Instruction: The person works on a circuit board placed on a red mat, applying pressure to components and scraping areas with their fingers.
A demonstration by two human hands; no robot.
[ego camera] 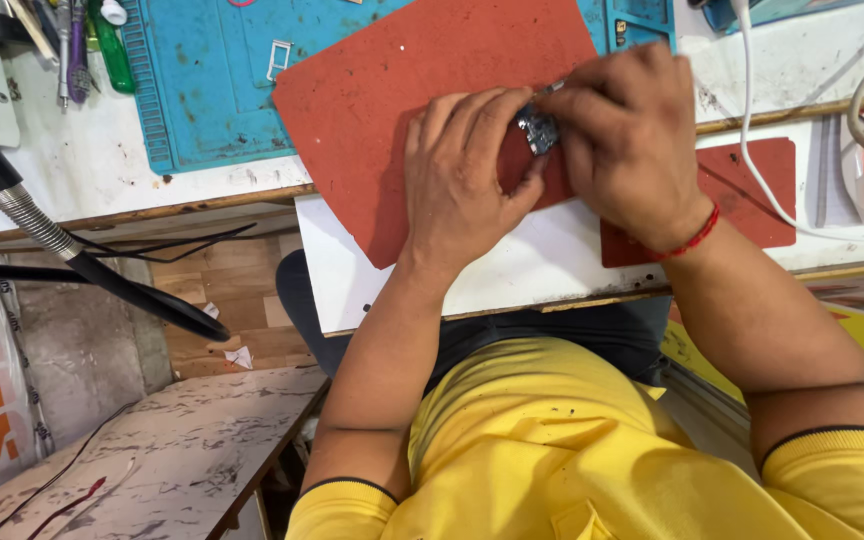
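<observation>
Both hands pinch a small dark part [538, 130] over the red mat [372, 90]. The left hand [457, 185] and right hand [627, 140] curl tight around it.

Red mat [372, 90]: matt, grainy, rubber-like sheet.
Blue mat [202, 90]: matt silicone-like, ribbed edge, scuffed.
Part [539, 130]: small, dark, with glinting metal, pinched between left hand [462, 180] and right hand [632, 140].
Worktop [552, 265]: white laminate, smooth, stained; raw wood edge.
Cable [752, 130]: white glossy plastic.
Hose [32, 222]: ribbed bright metal, then black matt sleeve.
Shirt [552, 450]: yellow knit cloth, matt.
Wrist thread [692, 240]: red cord.
Low table [152, 450]: marble-patterned, worn.
</observation>
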